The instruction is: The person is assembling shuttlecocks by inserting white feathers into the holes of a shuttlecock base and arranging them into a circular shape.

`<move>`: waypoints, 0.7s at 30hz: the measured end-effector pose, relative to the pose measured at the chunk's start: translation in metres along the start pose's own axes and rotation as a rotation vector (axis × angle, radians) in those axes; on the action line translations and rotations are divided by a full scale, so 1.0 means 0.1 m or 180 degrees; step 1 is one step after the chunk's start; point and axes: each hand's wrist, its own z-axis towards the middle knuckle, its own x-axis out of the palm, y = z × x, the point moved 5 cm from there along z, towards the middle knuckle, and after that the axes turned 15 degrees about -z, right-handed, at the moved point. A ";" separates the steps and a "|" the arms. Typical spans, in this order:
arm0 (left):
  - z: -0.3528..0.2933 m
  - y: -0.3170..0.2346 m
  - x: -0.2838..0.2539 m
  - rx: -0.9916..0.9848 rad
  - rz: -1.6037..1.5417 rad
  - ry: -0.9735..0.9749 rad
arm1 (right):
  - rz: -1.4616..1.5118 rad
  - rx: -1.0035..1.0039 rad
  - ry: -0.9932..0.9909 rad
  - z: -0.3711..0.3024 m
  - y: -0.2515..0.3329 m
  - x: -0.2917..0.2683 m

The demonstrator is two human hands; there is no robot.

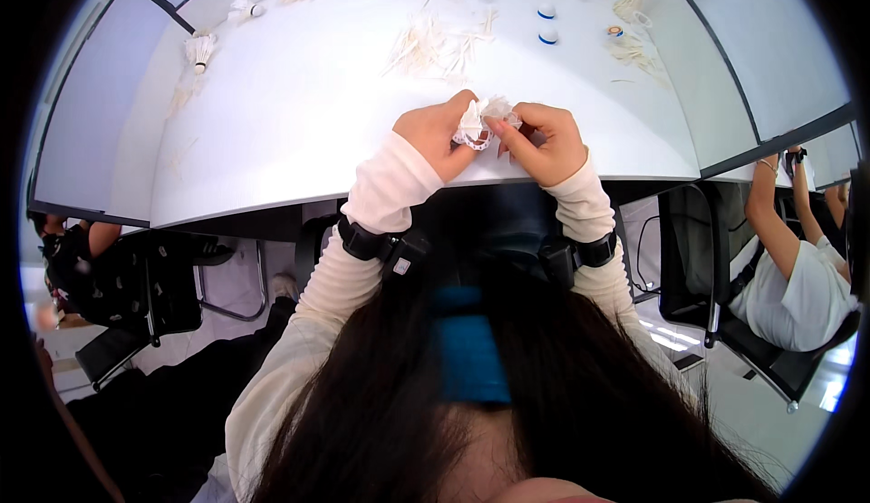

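Close to the table's near edge, both my hands are on a white feather shuttlecock (495,109) with a lacy, scalloped white ring at its near side. My left hand (437,133) grips it from the left, fingers curled around it. From the right, my right hand (550,145) pinches at its feathers with thumb and fingers closed. The fingers hide part of the shuttlecock, including its base. Farther along the white table (299,104), beyond my hands, lies a loose pile of pale feather strips (430,45).
Whole shuttlecocks (200,53) lie along the left side, and others (632,2) at the far right. Two white caps with blue bands (547,38) stand right of the pile. More loose feathers (637,53) lie near the right partition (698,59). Other people sit at both sides.
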 end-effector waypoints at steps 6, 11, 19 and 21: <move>0.00 0.04 0.01 -0.0083 0.0219 0.0052 | -0.0182 -0.0054 0.0134 0.01 0.07 -0.01; 0.00 0.02 0.01 -0.0055 0.0209 0.0080 | -0.0042 -0.0055 0.0050 0.01 0.06 0.00; 0.03 -0.02 0.02 0.0028 0.0072 0.0089 | -0.0079 0.0066 0.0262 0.02 0.02 -0.01; 0.01 -0.02 0.01 -0.0025 0.0199 0.0030 | 0.0027 0.0165 0.0149 0.02 0.02 -0.02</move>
